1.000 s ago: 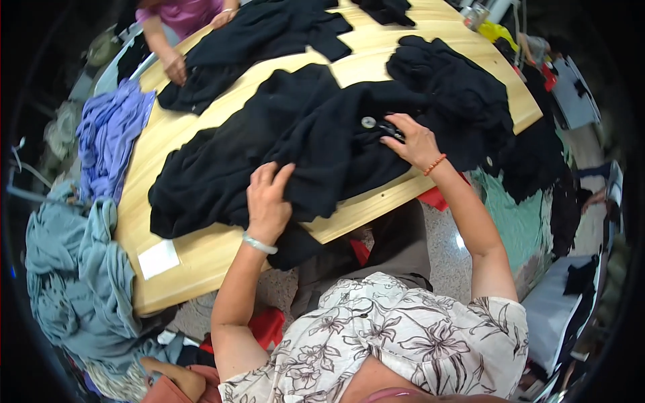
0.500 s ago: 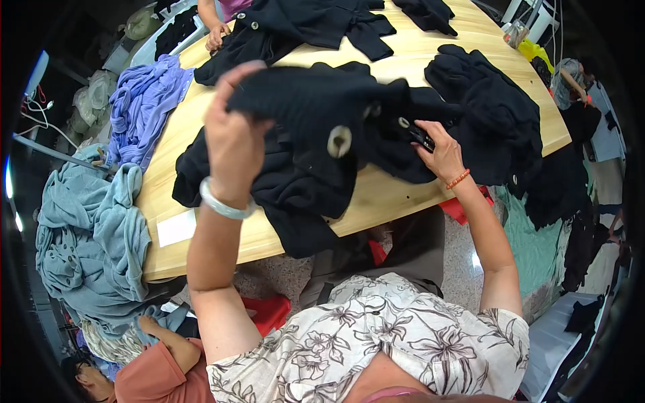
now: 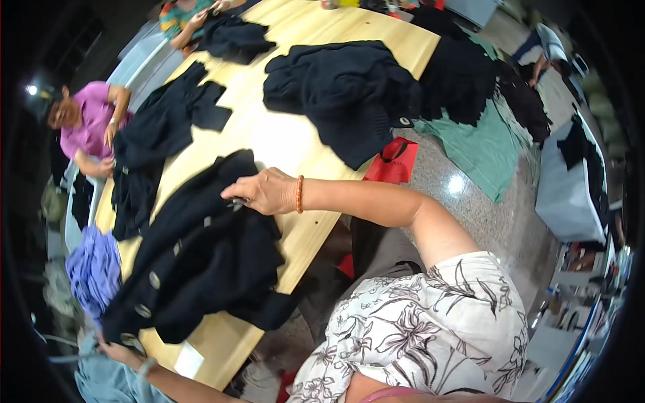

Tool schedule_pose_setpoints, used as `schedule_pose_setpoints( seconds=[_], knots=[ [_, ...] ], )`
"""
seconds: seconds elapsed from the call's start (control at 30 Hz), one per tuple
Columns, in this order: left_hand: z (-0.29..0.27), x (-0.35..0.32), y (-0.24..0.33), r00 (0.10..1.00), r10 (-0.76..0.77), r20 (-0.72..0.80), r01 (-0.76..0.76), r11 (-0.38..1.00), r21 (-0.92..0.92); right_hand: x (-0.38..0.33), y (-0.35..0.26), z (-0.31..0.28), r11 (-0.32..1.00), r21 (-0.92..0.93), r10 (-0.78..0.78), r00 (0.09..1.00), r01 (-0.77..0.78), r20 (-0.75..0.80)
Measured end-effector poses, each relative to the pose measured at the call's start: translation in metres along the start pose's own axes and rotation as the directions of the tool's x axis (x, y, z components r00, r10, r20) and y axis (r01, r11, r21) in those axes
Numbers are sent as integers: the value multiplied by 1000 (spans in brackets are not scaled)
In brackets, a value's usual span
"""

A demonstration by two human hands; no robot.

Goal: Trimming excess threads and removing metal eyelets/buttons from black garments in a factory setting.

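Note:
A black knitted cardigan (image 3: 195, 269) with large pale buttons stretches across the near left part of the wooden table. At its lower left end, my left hand (image 3: 124, 356) is closed on its edge, beside a grey-green knit pile; the fingertips are partly lost in shadow. My right hand (image 3: 265, 191) is closed over the cardigan's upper right end. Between those fingers a small dark tool (image 3: 236, 201) shows, seemingly thread snips, mostly hidden by the hand.
More black garments lie on the table (image 3: 295, 144), one bunched black knit (image 3: 342, 94) farther right. A purple knit pile (image 3: 94, 269) sits at the left edge. Co-workers handle black garments across the table. A red bag (image 3: 393, 161) and green cloth (image 3: 477, 148) lie beyond the right edge.
My view has turned to the right. The cardigan, lifted and blurred before, is now spread out lengthwise. My left hand has moved down and left, apart from my right hand.

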State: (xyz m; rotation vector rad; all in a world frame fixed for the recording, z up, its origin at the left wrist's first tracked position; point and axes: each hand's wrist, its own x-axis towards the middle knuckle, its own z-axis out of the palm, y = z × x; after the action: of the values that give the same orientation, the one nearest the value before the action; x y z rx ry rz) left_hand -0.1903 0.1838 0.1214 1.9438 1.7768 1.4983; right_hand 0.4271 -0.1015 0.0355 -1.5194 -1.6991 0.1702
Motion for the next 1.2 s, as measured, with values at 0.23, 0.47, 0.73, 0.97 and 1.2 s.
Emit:
schedule_pose_setpoints(
  seconds=[0.23,0.47,0.73,0.97,1.2],
  knots=[
    [74,-141,142,905,373,204,-410,893,184,-71,69,-123,894,-294,135,828,-339,-545],
    [188,-241,352,581,532,616,-285,842,-458,-152,142,-207,624,-161,462,528,-764,-712],
    [283,-350,490,78,706,704,64,701,-710,-90,139,-206,781,524,605,622,-340,-498],
    [338,-355,491,412,666,622,229,585,-778,-43,13,-199,968,248,104,965,-42,-240],
    [321,-282,500,651,411,638,539,342,-770,-116,91,-196,788,-372,227,794,-490,-564]
  ],
)
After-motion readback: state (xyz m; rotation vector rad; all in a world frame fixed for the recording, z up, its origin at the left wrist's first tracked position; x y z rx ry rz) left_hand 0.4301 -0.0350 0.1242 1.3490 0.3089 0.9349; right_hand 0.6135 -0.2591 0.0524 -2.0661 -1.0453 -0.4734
